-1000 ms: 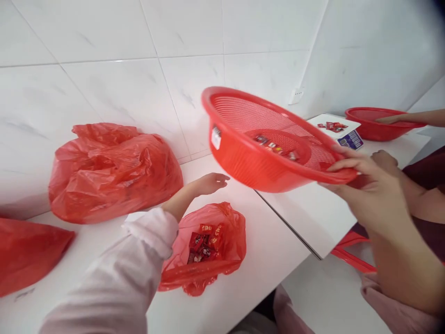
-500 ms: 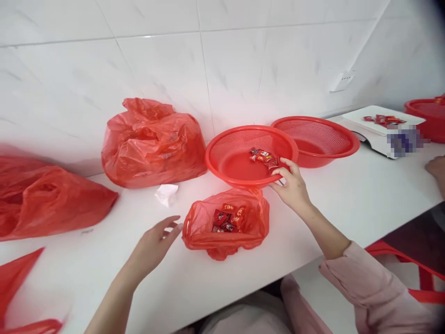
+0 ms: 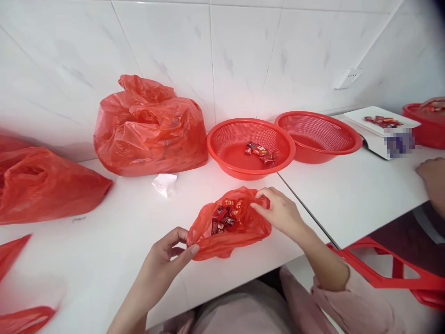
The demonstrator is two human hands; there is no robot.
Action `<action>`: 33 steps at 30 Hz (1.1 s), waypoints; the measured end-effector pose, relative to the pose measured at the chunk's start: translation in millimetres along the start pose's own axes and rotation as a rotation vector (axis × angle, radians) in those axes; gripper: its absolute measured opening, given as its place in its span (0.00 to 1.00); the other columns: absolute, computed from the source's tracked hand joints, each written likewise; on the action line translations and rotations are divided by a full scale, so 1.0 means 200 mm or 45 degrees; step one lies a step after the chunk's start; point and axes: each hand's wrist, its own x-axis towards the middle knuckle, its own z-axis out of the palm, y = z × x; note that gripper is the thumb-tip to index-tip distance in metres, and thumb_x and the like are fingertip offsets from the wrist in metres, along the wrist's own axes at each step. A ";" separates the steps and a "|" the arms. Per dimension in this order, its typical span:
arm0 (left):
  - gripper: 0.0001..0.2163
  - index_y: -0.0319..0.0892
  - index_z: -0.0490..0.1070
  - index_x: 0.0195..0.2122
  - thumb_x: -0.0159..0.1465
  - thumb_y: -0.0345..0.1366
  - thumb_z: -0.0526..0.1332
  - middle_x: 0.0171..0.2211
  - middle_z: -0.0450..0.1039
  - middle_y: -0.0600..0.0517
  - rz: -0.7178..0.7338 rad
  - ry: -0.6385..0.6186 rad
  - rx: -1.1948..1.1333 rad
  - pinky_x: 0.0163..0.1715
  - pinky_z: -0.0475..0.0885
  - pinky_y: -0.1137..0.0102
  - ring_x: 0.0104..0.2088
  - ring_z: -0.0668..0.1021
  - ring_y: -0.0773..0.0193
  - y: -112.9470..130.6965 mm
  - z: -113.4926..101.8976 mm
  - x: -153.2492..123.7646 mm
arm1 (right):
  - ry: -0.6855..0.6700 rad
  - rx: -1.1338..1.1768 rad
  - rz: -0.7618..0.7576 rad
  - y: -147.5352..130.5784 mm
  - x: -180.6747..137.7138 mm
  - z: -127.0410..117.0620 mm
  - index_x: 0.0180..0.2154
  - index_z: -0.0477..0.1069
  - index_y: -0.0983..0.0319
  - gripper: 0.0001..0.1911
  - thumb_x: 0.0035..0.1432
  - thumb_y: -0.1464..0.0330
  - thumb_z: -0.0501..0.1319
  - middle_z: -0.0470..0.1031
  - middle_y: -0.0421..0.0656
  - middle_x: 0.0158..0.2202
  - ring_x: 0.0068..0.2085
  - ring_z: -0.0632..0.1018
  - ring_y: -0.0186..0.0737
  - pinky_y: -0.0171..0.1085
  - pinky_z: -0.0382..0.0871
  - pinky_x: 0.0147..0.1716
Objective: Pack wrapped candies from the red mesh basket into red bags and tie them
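Observation:
In front of me on the white table lies a small red plastic bag, its mouth spread open. Several wrapped candies in red and dark wrappers sit inside it. My left hand pinches the bag's left edge between thumb and fingers. At the opposite end, my right hand grips the right edge of the same bag. Just behind it stands a red mesh basket with a few wrapped candies on its bottom.
A second red basket stands to the right, then a white scale holding candies. Large red plastic bags stand at the back left. A crumpled white paper lies near them. Another person's arm shows at the right edge.
My right hand has left the basket's rim and taken hold of the small bag's right edge. My left hand has closed on its left edge. The view has shifted slightly.

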 end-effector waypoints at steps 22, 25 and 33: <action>0.10 0.40 0.78 0.31 0.60 0.43 0.67 0.28 0.73 0.54 0.427 -0.013 -0.350 0.32 0.70 0.76 0.30 0.73 0.70 0.75 -0.27 0.10 | -0.044 0.408 -0.595 -0.66 0.47 -0.72 0.33 0.74 0.61 0.02 0.56 0.70 0.66 0.76 0.38 0.29 0.30 0.76 0.33 0.33 0.70 0.29; 0.10 0.40 0.77 0.30 0.62 0.42 0.64 0.27 0.74 0.54 0.482 0.030 -0.298 0.31 0.70 0.76 0.29 0.73 0.69 0.80 -0.30 0.12 | -0.100 0.448 -0.616 -0.70 0.50 -0.74 0.34 0.73 0.61 0.03 0.57 0.69 0.65 0.75 0.38 0.28 0.28 0.76 0.32 0.33 0.70 0.28; 0.15 0.48 0.72 0.50 0.65 0.46 0.59 0.50 0.73 0.50 0.682 -0.325 -0.395 0.41 0.74 0.65 0.48 0.76 0.56 0.91 -0.21 0.19 | -0.226 0.441 -0.815 -0.88 0.53 -0.68 0.35 0.73 0.62 0.03 0.58 0.70 0.64 0.73 0.36 0.27 0.29 0.75 0.30 0.32 0.70 0.29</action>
